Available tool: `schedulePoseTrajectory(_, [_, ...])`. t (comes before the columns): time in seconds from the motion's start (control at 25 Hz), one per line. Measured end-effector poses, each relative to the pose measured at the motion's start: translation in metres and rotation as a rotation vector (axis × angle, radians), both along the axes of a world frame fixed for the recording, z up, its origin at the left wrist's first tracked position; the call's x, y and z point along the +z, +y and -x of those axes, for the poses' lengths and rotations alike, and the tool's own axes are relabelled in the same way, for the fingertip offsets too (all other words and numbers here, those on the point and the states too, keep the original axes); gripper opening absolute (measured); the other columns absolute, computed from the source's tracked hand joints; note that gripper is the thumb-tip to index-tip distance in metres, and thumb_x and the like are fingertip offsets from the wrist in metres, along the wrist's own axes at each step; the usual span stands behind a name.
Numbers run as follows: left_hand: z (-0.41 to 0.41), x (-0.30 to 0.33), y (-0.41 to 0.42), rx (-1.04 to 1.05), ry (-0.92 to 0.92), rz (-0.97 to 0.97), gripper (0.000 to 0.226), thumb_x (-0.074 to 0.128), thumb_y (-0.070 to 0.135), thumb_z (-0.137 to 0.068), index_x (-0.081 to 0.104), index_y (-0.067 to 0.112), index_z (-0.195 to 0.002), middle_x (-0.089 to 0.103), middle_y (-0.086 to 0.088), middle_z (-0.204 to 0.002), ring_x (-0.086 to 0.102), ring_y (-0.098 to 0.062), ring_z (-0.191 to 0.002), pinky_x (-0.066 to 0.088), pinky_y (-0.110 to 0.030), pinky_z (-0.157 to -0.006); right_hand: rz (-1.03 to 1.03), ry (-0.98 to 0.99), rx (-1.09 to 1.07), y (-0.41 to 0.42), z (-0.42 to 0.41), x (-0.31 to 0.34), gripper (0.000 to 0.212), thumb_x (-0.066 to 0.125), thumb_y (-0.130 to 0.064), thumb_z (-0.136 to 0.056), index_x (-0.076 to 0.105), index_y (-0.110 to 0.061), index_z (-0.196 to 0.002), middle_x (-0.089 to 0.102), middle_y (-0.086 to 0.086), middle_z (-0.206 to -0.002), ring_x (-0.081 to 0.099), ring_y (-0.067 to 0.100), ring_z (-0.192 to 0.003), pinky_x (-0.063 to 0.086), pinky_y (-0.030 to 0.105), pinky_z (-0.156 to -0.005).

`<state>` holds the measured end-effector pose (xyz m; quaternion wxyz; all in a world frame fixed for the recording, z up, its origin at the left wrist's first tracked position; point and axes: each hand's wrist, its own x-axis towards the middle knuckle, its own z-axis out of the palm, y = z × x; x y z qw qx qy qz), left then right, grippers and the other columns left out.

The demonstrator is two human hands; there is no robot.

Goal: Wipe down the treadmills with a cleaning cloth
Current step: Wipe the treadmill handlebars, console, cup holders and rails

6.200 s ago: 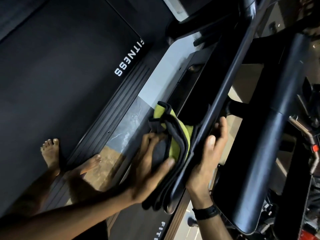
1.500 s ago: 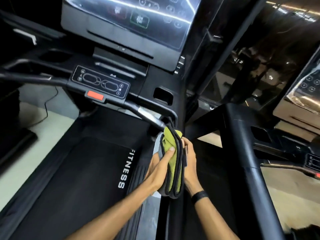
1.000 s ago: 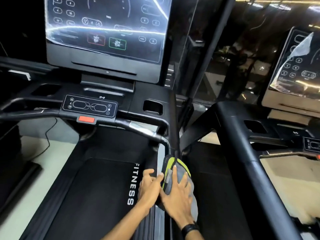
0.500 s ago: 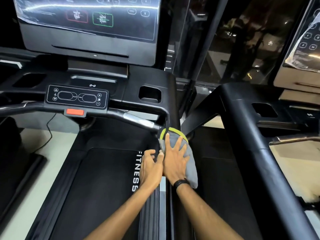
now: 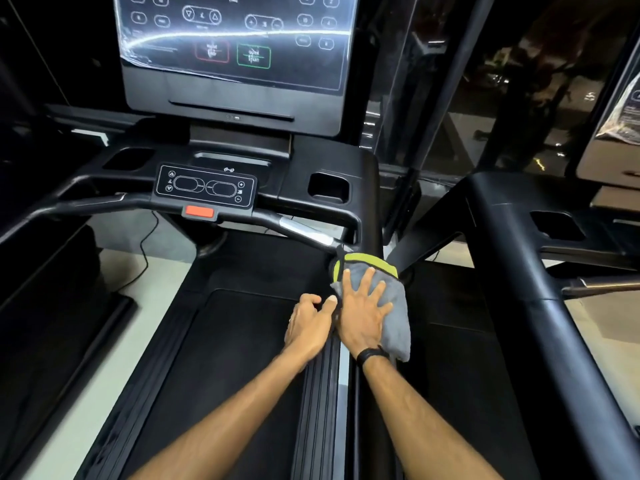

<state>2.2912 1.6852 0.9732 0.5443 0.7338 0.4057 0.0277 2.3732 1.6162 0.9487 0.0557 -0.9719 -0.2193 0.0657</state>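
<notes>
A grey cleaning cloth (image 5: 394, 306) with a yellow-green edge is draped over the right side rail of the black treadmill (image 5: 242, 341) in front of me. My right hand (image 5: 362, 313) lies flat on the cloth with fingers spread, pressing it onto the rail. My left hand (image 5: 308, 323) sits right beside it on the rail's inner side, fingers loosely curled at the cloth's left edge; whether it grips the cloth cannot be seen. A black band is on my right wrist.
The treadmill's console screen (image 5: 235, 46), control panel (image 5: 206, 185) with red stop tab, and front handlebar (image 5: 304, 233) are ahead. A second treadmill's black side rail (image 5: 512, 271) runs along the right. A cable lies on the pale floor (image 5: 114, 271) at left.
The cloth went from being held folded in both hands to lying over the rail under my flat right palm. Both hands and the cloth have slid a little forward along the rail.
</notes>
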Motion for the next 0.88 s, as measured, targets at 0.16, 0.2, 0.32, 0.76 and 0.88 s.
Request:
schedulePoseTrajectory(0.16, [0.022, 0.008, -0.004, -0.078, 0.073, 0.108, 0.045, 0.048, 0.063, -0.093, 0.058, 0.019, -0.098, 0.063, 0.000, -0.100, 0.061, -0.016, -0.086, 0.047, -0.033, -0.076, -0.043, 0.097, 0.052, -0.014, 0.035, 0.011, 0.071, 0.043, -0.006, -0.103, 0.008, -0.026, -0.161, -0.009, 0.020, -0.166, -0.001, 0.050, -0.151, 0.019, 0.073, -0.114])
schedulePoseTrajectory(0.2, [0.029, 0.013, -0.005, -0.108, 0.096, 0.158, 0.048, 0.046, 0.067, -0.092, 0.057, 0.021, -0.098, 0.063, -0.001, -0.098, 0.060, -0.016, -0.082, 0.047, -0.034, -0.072, -0.119, 0.160, 0.044, -0.017, 0.041, 0.019, 0.071, 0.042, -0.004, -0.101, 0.011, -0.027, -0.161, -0.008, 0.018, -0.167, -0.003, 0.048, -0.151, 0.016, 0.072, -0.115])
schedulePoseTrajectory(0.32, [0.042, 0.027, -0.006, -0.216, 0.126, 0.297, 0.070, 0.038, 0.077, -0.089, 0.060, 0.019, -0.121, 0.066, -0.004, -0.113, 0.066, -0.024, -0.097, 0.054, -0.043, -0.078, -0.365, 0.305, 0.005, -0.024, 0.050, 0.042, 0.070, 0.042, 0.000, -0.096, 0.027, -0.028, -0.158, 0.008, 0.015, -0.167, 0.007, 0.040, -0.153, 0.017, 0.065, -0.119])
schedulePoseTrajectory(0.76, [0.068, 0.121, 0.013, -0.107, -0.406, 0.308, 0.062, 0.072, 0.063, -0.070, 0.070, 0.016, -0.110, 0.075, -0.014, -0.103, 0.071, -0.031, -0.101, 0.060, -0.054, -0.080, -1.270, 0.694, -0.075, 0.011, 0.057, 0.132, 0.057, 0.052, -0.040, -0.102, 0.037, -0.020, -0.153, 0.051, 0.010, -0.148, 0.054, 0.025, -0.131, 0.042, 0.045, -0.112])
schedulePoseTrajectory(0.88, [0.077, 0.149, 0.024, -0.160, -0.427, 0.216, 0.040, 0.080, 0.036, -0.076, 0.069, 0.019, -0.110, 0.076, -0.008, -0.103, 0.072, -0.028, -0.098, 0.061, -0.044, -0.072, -1.353, 0.956, 0.003, 0.016, 0.064, 0.155, 0.096, 0.050, -0.073, -0.085, 0.012, -0.027, -0.161, 0.018, 0.006, -0.167, 0.027, 0.024, -0.151, 0.029, 0.049, -0.121])
